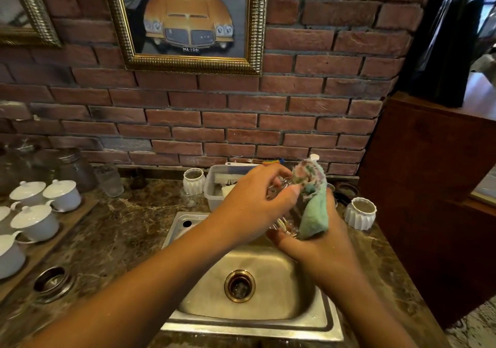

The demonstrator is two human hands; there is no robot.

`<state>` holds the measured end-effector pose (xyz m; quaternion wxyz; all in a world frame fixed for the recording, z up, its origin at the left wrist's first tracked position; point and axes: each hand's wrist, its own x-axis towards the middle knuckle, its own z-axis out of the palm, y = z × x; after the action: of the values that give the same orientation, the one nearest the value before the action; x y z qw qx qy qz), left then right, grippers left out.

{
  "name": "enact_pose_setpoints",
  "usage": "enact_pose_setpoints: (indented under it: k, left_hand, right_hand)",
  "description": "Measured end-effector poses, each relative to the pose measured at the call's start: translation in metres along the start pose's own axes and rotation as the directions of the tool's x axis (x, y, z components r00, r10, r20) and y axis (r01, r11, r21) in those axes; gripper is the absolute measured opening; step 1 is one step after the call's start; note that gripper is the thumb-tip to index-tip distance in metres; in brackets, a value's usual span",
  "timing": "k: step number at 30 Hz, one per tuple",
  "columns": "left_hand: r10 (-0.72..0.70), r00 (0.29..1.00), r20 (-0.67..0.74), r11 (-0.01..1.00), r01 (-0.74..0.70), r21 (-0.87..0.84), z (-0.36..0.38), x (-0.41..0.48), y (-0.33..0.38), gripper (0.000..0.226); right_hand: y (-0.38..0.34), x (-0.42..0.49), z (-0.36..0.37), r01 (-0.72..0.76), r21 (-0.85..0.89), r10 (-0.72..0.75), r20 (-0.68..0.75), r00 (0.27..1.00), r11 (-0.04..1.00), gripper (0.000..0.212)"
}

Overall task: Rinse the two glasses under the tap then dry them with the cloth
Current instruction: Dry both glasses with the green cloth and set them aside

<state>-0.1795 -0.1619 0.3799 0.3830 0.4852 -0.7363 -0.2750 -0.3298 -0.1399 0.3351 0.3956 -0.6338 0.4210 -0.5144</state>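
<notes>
The glass (285, 222) is held above the sink (329, 320), between both hands. The left hand (252, 208) grips it from the left, with its fingers curled over the far end. The right hand (323, 251) holds the teal cloth (312, 210) against the glass's right side, and its thumb lies under the near end. On the counter (128, 229), a plastic tub (213, 190) stands just behind the hands. White ribbed pots stand far left (193, 181) and right (360, 213) of the sink, and lidded white cups (35, 221) sit well to the left.
</notes>
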Motion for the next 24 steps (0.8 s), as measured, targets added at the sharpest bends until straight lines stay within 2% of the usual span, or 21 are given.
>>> enact_pose_setpoints:
  k: [2,5,8,10,13,16,17,19,22,24]
  left_hand:
    - [-0.050,0.998,-0.035,0.999,0.050,-0.020,0.004,0.003,0.002,0.034]
    - [-0.056,0.992,-0.113,0.996,0.047,-0.078,0.007,0.002,0.001,0.027]
    - [0.028,0.994,-0.105,0.996,-0.036,-0.076,0.004,-0.004,0.000,0.038]
    - [0.107,0.991,-0.081,0.988,-0.115,-0.106,0.002,-0.007,0.002,0.047]
    - [0.190,0.981,-0.047,0.969,-0.195,-0.152,0.000,-0.012,0.005,0.046]
    - [0.230,0.973,0.008,0.950,-0.223,-0.218,-0.005,-0.010,0.010,0.046]
    - [0.239,0.971,0.034,0.947,-0.225,-0.231,-0.008,-0.008,0.011,0.046]
    - [0.252,0.965,0.078,0.948,-0.230,-0.220,-0.012,-0.002,0.010,0.047]
    - [0.172,0.985,0.018,0.962,-0.164,-0.217,-0.011,-0.002,0.000,0.054]
    - [0.050,0.992,-0.112,0.959,-0.079,-0.274,-0.002,-0.007,-0.004,0.068]
  right_hand:
    - [0.000,-0.002,0.004,0.070,-0.154,-0.079,-0.052,0.996,0.986,0.080]
    - [0.000,-0.003,0.005,0.072,-0.176,-0.078,-0.030,0.996,0.982,0.080]
    - [-0.003,0.001,-0.004,-0.055,0.011,0.053,0.095,0.994,0.998,0.074]
    - [-0.007,0.005,-0.013,-0.202,0.156,0.159,0.251,0.955,0.967,0.063]
    - [-0.008,0.005,-0.024,-0.437,0.393,0.209,0.502,0.839,0.810,0.073]
    - [-0.003,-0.001,-0.021,-0.596,0.582,0.182,0.613,0.768,0.553,0.087]
    - [-0.001,-0.004,-0.018,-0.608,0.624,0.169,0.616,0.769,0.491,0.088]
    - [0.002,-0.007,-0.011,-0.582,0.665,0.181,0.572,0.800,0.467,0.090]
    - [0.003,-0.007,-0.004,-0.472,0.701,0.216,0.427,0.878,0.534,0.097]
    - [0.004,-0.004,0.000,-0.361,0.716,0.196,0.305,0.932,0.597,0.077]
